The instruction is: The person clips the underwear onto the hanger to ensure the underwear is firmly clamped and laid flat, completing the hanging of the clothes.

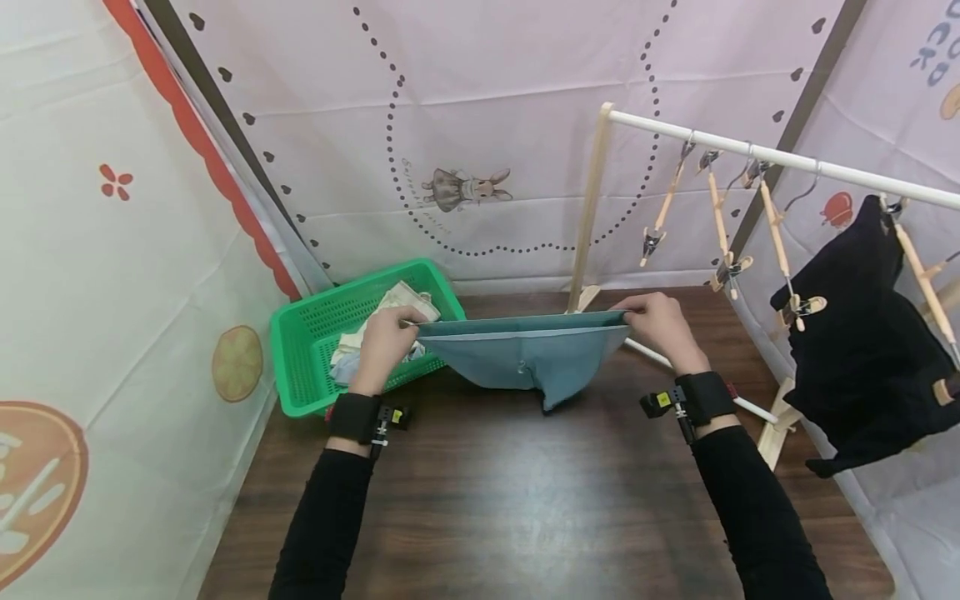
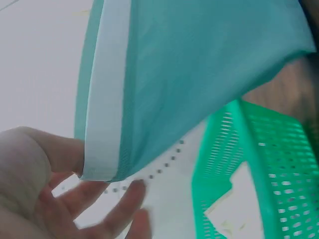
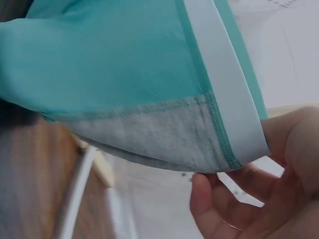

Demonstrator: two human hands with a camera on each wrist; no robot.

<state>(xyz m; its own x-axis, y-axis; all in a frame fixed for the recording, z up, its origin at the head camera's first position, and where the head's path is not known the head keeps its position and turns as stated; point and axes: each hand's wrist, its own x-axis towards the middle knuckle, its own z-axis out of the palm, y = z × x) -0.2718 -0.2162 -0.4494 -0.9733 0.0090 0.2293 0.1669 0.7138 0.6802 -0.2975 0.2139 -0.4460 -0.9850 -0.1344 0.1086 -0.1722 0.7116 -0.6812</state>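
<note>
A pair of teal underpants [image 1: 517, 358] with a pale elastic waistband hangs stretched between my two hands, above the floor. At the waistband's left end, my left hand [image 1: 387, 342] pinches the corner between thumb and fingers. My right hand [image 1: 663, 329] pinches the opposite corner. In the left wrist view the waistband [image 2: 107, 89] runs upward from the fingertips, the other fingers spread loosely behind. A grey side panel [image 3: 149, 134] of the underpants shows in the right wrist view. The lower part of the garment sags in folds.
To the left, a green basket [image 1: 300, 367] holds several light cloths [image 1: 405, 298]. On the right stands a rack with a white rail [image 1: 787, 158], carrying several wooden clip hangers [image 1: 722, 208] and a black garment [image 1: 862, 333]. Printed fabric walls surround the brown floor [image 1: 480, 508].
</note>
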